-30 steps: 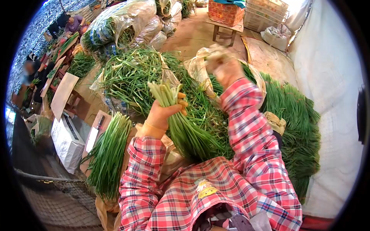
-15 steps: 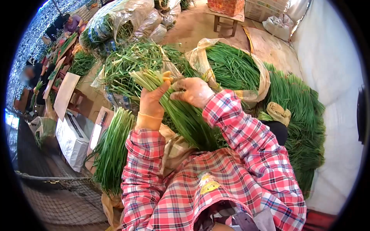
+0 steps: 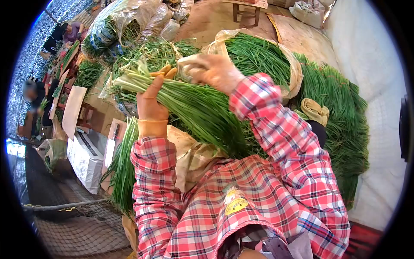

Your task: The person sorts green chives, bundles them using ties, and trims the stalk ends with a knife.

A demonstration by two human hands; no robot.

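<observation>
My left hand [image 3: 154, 97], in an orange glove, is wrapped round a bunch of long green stalks [image 3: 194, 108]. The pale stalk ends point to the upper left, and the green leaves hang down toward my lap. Just above the bunch is my right hand [image 3: 211, 71], its fingers smeared by motion, so what they hold, if anything, cannot be made out. Beyond both hands lies a loose heap of green stalks [image 3: 148, 56]. An open sack of greens [image 3: 258, 58] stands right of my right hand.
Another bunch [image 3: 125, 166] lies left of my left sleeve, by a board with a knife [image 3: 115, 131] and a white box [image 3: 85, 162]. Rows of greens [image 3: 340, 116] run along the right. Wrapped bundles [image 3: 129, 21] lie at the back. Other people [image 3: 74, 32] sit at the far left.
The bunch in my left hand has swung left and now lies flatter. My right hand came down to it from above the sack, then moved slightly up off it.
</observation>
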